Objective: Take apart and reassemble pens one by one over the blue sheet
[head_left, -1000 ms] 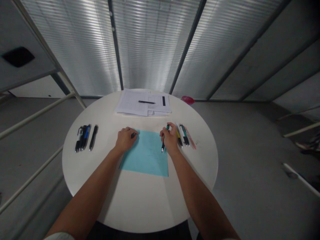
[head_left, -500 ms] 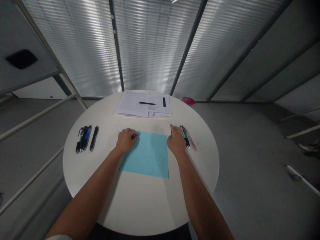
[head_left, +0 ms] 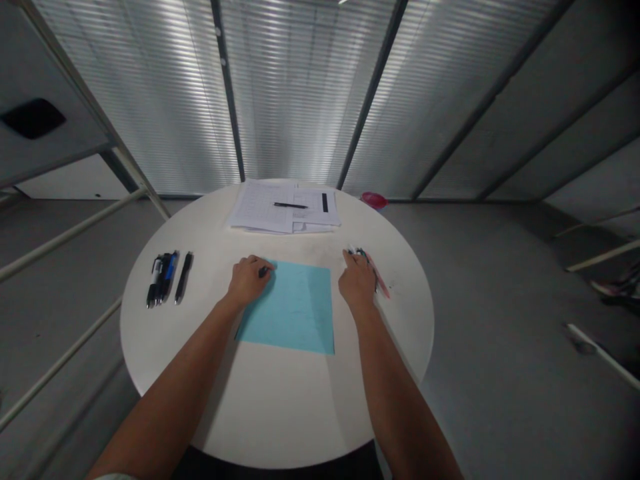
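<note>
A sheet of light blue paper (head_left: 290, 307) lies flat near the middle of a round white table (head_left: 285, 413). On its upper left corner rests my left hand (head_left: 249, 280), fingers curled round a small black object (head_left: 263, 271) whose kind is mostly hidden, with only a dark end showing. To the right of the sheet, my right hand (head_left: 357, 281) is down on a row of pens, its fingers bent and partly covering them. A pink pen (head_left: 379, 275) shows beside it. What my right fingers hold is hidden beneath the hand.
Several black and blue pens (head_left: 163, 277) lie at the left, one black pen (head_left: 183, 277) apart from them. At the far edge sits a stack of printed sheets (head_left: 263, 207) with a black pen (head_left: 291, 205) on top. A white-railed frame (head_left: 75, 233) stands left.
My right hand has shifted slightly right onto the pens, now covering the green and black one that showed before. The left hand keeps its place on the paper. The view has shifted slightly.
</note>
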Motion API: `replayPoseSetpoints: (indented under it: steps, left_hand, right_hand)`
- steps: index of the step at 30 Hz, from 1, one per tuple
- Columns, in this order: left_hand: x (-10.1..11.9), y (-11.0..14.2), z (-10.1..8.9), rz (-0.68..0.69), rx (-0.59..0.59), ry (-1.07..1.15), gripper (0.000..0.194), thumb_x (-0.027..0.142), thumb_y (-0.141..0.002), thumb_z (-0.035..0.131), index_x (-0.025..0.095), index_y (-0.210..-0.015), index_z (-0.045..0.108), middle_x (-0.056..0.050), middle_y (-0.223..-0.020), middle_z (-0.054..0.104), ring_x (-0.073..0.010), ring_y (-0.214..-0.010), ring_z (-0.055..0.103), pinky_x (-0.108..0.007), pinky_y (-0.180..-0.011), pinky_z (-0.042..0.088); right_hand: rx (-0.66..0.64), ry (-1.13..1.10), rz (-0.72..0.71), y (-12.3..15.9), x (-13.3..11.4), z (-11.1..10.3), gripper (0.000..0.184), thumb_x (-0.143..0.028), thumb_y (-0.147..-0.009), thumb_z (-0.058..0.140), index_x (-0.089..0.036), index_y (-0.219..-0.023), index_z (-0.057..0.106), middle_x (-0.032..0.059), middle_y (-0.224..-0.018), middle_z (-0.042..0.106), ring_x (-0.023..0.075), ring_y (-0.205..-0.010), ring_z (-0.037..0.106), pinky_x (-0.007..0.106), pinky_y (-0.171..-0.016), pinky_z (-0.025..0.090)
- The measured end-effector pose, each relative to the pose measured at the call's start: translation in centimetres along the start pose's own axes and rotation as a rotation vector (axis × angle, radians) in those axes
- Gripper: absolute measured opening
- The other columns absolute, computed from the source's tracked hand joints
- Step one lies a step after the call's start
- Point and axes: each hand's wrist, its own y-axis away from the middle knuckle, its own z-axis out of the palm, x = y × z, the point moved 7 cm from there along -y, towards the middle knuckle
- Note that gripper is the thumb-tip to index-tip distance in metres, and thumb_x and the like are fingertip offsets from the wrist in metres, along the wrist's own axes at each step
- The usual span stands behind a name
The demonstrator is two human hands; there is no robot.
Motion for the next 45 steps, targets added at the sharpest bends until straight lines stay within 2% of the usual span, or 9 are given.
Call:
replayPoseSetpoints:
  steps: [7, 11, 14, 17, 20, 23, 27, 32, 45]
  left_hand:
    - [0.1, 0.0, -0.1, 0.005, 0.003, -0.007, 0.025, 0.026, -0.081, 0.053, 0.027, -0.096, 0.072, -0.006, -0.102, 0.066, -0.0230, -0.097, 0.058, -0.039, -0.090, 0.043]
    - [0.3, 0.1, -0.1, 0.008, -0.006, 0.017, 0.025, 0.026, -0.080, 0.052, 0.026, -0.096, 0.072, -0.006, -0.100, 0.065, -0.0223, -0.096, 0.057, -0.037, -0.090, 0.042]
    - [0.4, 0.2, -0.9, 0.001, 0.032, 0.026, 0.026, 0.026, -0.081, 0.051, 0.025, -0.097, 0.071, -0.006, -0.100, 0.064, -0.0224, -0.097, 0.056, -0.037, -0.089, 0.041]
    - [-0.2, 0.6, -3.2, -0.085, 0.207, -0.051, 0.026, 0.027, -0.082, 0.049, 0.024, -0.098, 0.070, -0.008, -0.104, 0.062, -0.0256, -0.102, 0.052, -0.041, -0.092, 0.037]
    - [-1.8, 1.7, -6.2, -0.298, 0.447, -0.179, 0.032, 0.026, -0.083, 0.048, 0.022, -0.108, 0.066, -0.012, -0.118, 0.055, -0.0308, -0.114, 0.044, -0.046, -0.096, 0.031]
    - [-3.2, 2.8, -7.5, -0.445, 0.562, -0.291, 0.043, 0.029, -0.079, 0.053, 0.020, -0.121, 0.058, -0.016, -0.134, 0.043, -0.0355, -0.123, 0.036, -0.051, -0.099, 0.026]
    - [-5.1, 3.3, -6.7, -0.552, 0.540, -0.355, 0.058, 0.035, -0.077, 0.055, 0.015, -0.131, 0.049, -0.024, -0.144, 0.031, -0.0402, -0.131, 0.027, -0.058, -0.102, 0.019]
    - [-6.6, 3.0, -5.1, -0.598, 0.406, -0.324, 0.051, 0.037, -0.079, 0.050, 0.013, -0.124, 0.055, -0.026, -0.140, 0.038, -0.0415, -0.130, 0.030, -0.061, -0.101, 0.019]
    - [-7.8, 3.4, -6.9, -0.678, 0.502, -0.274, 0.037, 0.022, -0.079, 0.048, 0.020, -0.113, 0.063, -0.016, -0.122, 0.052, -0.0357, -0.114, 0.043, -0.052, -0.089, 0.034]
  right_hand:
    - [0.046, -0.033, -0.062, -0.1, -2.1, -1.2, 0.039, -0.010, -0.084, 0.041, -0.018, -0.115, 0.063, 0.0130, -0.112, 0.057, 0.0267, -0.108, 0.046, 0.042, -0.095, 0.033]
    - [-0.081, -0.199, -0.275, 0.4, -5.3, 0.0, 0.031, -0.015, -0.086, 0.046, -0.020, -0.109, 0.066, 0.0088, -0.105, 0.059, 0.0219, -0.100, 0.049, 0.036, -0.094, 0.037]
    - [-0.202, -0.245, -0.320, 1.1, -6.6, 1.6, 0.030, -0.013, -0.083, 0.050, -0.023, -0.107, 0.067, 0.0069, -0.103, 0.060, 0.0209, -0.099, 0.050, 0.034, -0.091, 0.038]
    - [-0.257, -0.248, -0.307, 1.2, -6.7, 2.6, 0.028, -0.014, -0.084, 0.051, -0.023, -0.105, 0.068, 0.0060, -0.101, 0.061, 0.0202, -0.097, 0.050, 0.034, -0.091, 0.038]
    - [-0.273, -0.250, -0.294, 1.1, -6.5, 3.0, 0.027, -0.014, -0.085, 0.051, -0.022, -0.104, 0.068, 0.0059, -0.101, 0.061, 0.0196, -0.097, 0.050, 0.034, -0.090, 0.037]
    - [-0.272, -0.256, -0.292, 1.0, -6.3, 3.0, 0.026, -0.014, -0.085, 0.051, -0.023, -0.103, 0.068, 0.0056, -0.101, 0.061, 0.0193, -0.096, 0.050, 0.033, -0.090, 0.037]
    - [-0.271, -0.262, -0.288, 0.9, -6.3, 3.1, 0.027, -0.013, -0.084, 0.052, -0.023, -0.103, 0.068, 0.0049, -0.100, 0.061, 0.0188, -0.096, 0.051, 0.032, -0.090, 0.037]
    - [-0.277, -0.257, -0.282, 0.9, -6.3, 3.1, 0.027, -0.014, -0.085, 0.051, -0.023, -0.103, 0.068, 0.0049, -0.101, 0.061, 0.0184, -0.096, 0.051, 0.032, -0.090, 0.037]
    - [-0.278, -0.268, -0.282, 0.8, -6.2, 3.2, 0.026, -0.015, -0.085, 0.052, -0.024, -0.102, 0.069, 0.0046, -0.100, 0.062, 0.0187, -0.096, 0.052, 0.032, -0.090, 0.037]
